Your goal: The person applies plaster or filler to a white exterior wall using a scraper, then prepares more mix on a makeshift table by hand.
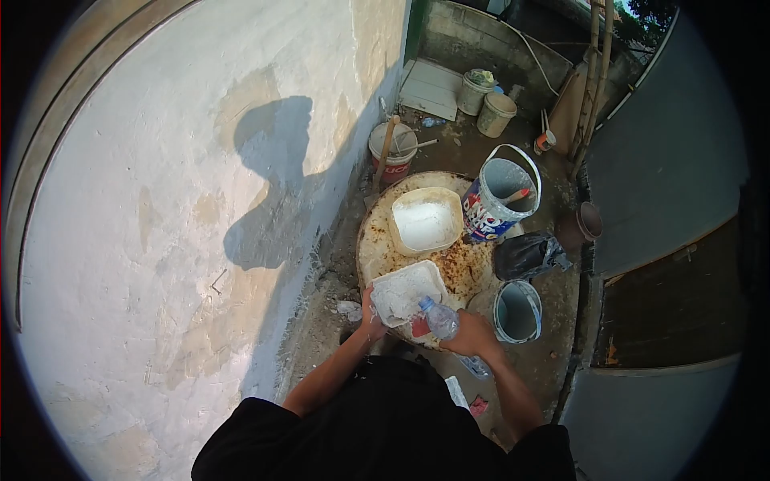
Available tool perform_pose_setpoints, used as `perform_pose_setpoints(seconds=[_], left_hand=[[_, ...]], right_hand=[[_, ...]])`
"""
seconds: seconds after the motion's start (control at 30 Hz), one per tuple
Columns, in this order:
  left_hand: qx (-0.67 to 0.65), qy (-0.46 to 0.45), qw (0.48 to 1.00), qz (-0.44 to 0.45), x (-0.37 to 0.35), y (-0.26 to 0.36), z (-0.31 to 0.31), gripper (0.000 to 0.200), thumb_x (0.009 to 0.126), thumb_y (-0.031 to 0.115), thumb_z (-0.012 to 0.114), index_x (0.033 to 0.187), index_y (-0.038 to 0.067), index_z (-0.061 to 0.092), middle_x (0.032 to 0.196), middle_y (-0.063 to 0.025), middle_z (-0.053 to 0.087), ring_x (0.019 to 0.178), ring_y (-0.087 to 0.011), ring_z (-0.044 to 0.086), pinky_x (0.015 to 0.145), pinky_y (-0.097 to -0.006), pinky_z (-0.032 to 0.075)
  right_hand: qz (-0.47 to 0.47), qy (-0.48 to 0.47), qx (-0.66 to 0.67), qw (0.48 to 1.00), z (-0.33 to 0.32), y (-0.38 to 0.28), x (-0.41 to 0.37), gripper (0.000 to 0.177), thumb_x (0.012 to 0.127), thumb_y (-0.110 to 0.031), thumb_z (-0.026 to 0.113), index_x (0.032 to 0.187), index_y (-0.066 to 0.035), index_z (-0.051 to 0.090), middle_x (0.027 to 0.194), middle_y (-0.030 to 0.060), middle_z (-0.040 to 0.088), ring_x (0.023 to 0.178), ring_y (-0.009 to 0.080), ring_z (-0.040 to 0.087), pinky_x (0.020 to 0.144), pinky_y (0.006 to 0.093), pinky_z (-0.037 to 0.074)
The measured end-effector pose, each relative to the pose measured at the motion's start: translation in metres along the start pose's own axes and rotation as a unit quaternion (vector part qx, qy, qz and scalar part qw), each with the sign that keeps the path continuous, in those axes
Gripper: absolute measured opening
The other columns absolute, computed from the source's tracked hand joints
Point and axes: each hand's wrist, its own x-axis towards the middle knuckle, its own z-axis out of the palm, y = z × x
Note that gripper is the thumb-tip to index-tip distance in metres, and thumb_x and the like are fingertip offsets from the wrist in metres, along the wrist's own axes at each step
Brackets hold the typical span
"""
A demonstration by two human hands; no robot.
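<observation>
A white rectangular tub (407,290) with pale powder or paste inside is tilted slightly at the near side of the round rusty table (375,240). My left hand (371,319) is closed on its left edge. In my right hand (475,335) is a clear plastic bottle (440,320), held sideways with its blue-topped end over the tub's right corner. A small red item (419,327) shows beside the bottle. Just beyond the tub, a cream basin (427,218) holds white powder.
A paint bucket (499,192) with a red-tipped tool stands at the table's right. Beside it are a black plastic bag (525,255) and an open pail (516,311). A patched wall (184,240) borders the left; more buckets (496,114) stand at the back.
</observation>
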Motion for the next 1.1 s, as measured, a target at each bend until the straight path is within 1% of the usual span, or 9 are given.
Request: perform_pose_setpoints(seconds=[0.13, 0.23, 0.33, 0.53, 0.63, 0.83, 0.93, 1.03, 1.1], left_hand=[[0.005, -0.018, 1.0, 0.023, 0.001, 0.002, 0.003, 0.061, 0.098, 0.05, 0.029, 0.139, 0.007, 0.044, 0.134, -0.0125, 0.054, 0.123, -0.0293, 0.053, 0.107, -0.0448, 0.039], [-0.001, 0.002, 1.0, 0.023, 0.003, 0.001, -0.001, 0.061, 0.098, 0.049, 0.029, 0.138, 0.007, 0.044, 0.134, -0.0124, 0.055, 0.123, -0.0291, 0.053, 0.107, -0.0448, 0.04], [0.015, 0.02, 0.999, 0.033, 0.002, 0.002, 0.003, 0.062, 0.095, 0.051, 0.033, 0.136, 0.005, 0.047, 0.133, -0.014, 0.056, 0.121, -0.0322, 0.054, 0.106, -0.0469, 0.041], [0.031, 0.03, 0.998, 0.043, -0.006, 0.008, 0.018, 0.061, 0.095, 0.051, 0.035, 0.134, 0.006, 0.049, 0.131, -0.0138, 0.057, 0.12, -0.0316, 0.055, 0.106, -0.0461, 0.041], [0.019, 0.013, 0.999, 0.033, -0.006, 0.01, 0.02, 0.06, 0.095, 0.05, 0.035, 0.135, 0.007, 0.049, 0.131, -0.0127, 0.057, 0.12, -0.0316, 0.055, 0.106, -0.0462, 0.04], [0.008, 0.03, 0.999, 0.016, -0.003, 0.008, 0.016, 0.059, 0.095, 0.05, 0.035, 0.134, 0.009, 0.051, 0.13, -0.0114, 0.058, 0.12, -0.0311, 0.055, 0.106, -0.0466, 0.04], [-0.012, 0.014, 1.0, 0.01, -0.002, 0.008, 0.015, 0.059, 0.094, 0.05, 0.035, 0.133, 0.01, 0.052, 0.13, -0.011, 0.059, 0.12, -0.0311, 0.055, 0.106, -0.0465, 0.04], [0.019, 0.025, 0.999, 0.01, -0.002, 0.01, 0.016, 0.068, 0.094, 0.055, 0.03, 0.141, 0.006, 0.043, 0.137, -0.0145, 0.052, 0.125, -0.0328, 0.052, 0.107, -0.0477, 0.039], [0.026, 0.036, 0.999, 0.013, -0.004, 0.011, 0.02, 0.069, 0.094, 0.055, 0.031, 0.141, 0.006, 0.043, 0.137, -0.0147, 0.052, 0.125, -0.0329, 0.052, 0.107, -0.0478, 0.039]], right_hand=[[-0.008, -0.001, 0.003, 1.0, 0.0, 0.0, 0.001, 0.065, 0.057, -0.04, 0.079, 0.1, 0.007, 0.063, 0.094, 0.028, 0.066, 0.092, 0.0423, 0.065, 0.084, 0.0456, 0.051], [-0.006, -0.012, 0.0, 1.0, -0.003, -0.002, 0.001, 0.065, 0.057, -0.041, 0.078, 0.099, 0.007, 0.063, 0.095, 0.0283, 0.066, 0.092, 0.0421, 0.064, 0.084, 0.0454, 0.051], [-0.01, -0.013, -0.009, 1.0, 0.0, 0.001, 0.006, 0.066, 0.058, -0.042, 0.078, 0.1, 0.007, 0.063, 0.096, 0.0282, 0.066, 0.093, 0.0422, 0.064, 0.084, 0.0452, 0.051], [-0.012, -0.01, -0.025, 1.0, 0.001, 0.003, 0.007, 0.071, 0.058, -0.046, 0.079, 0.102, 0.007, 0.063, 0.097, 0.0277, 0.066, 0.094, 0.0428, 0.064, 0.085, 0.0454, 0.051], [-0.017, -0.013, -0.034, 0.999, 0.001, 0.004, 0.01, 0.072, 0.058, -0.048, 0.079, 0.102, 0.007, 0.063, 0.097, 0.0277, 0.066, 0.093, 0.0429, 0.064, 0.084, 0.0459, 0.051], [-0.016, -0.018, -0.033, 0.999, -0.002, 0.001, 0.01, 0.071, 0.058, -0.047, 0.08, 0.103, 0.006, 0.063, 0.097, 0.0277, 0.066, 0.094, 0.0427, 0.064, 0.083, 0.0463, 0.052], [-0.016, -0.021, -0.028, 0.999, -0.001, 0.003, 0.014, 0.071, 0.058, -0.046, 0.081, 0.103, 0.006, 0.063, 0.097, 0.0277, 0.067, 0.094, 0.0426, 0.064, 0.084, 0.0461, 0.052], [-0.02, -0.015, -0.028, 0.999, -0.002, 0.001, 0.012, 0.07, 0.058, -0.045, 0.081, 0.103, 0.006, 0.063, 0.097, 0.0279, 0.067, 0.094, 0.0425, 0.064, 0.084, 0.0457, 0.051], [-0.022, -0.012, -0.027, 0.999, -0.004, -0.001, 0.012, 0.07, 0.058, -0.044, 0.081, 0.103, 0.006, 0.063, 0.097, 0.0281, 0.066, 0.094, 0.0425, 0.064, 0.085, 0.0456, 0.051]])
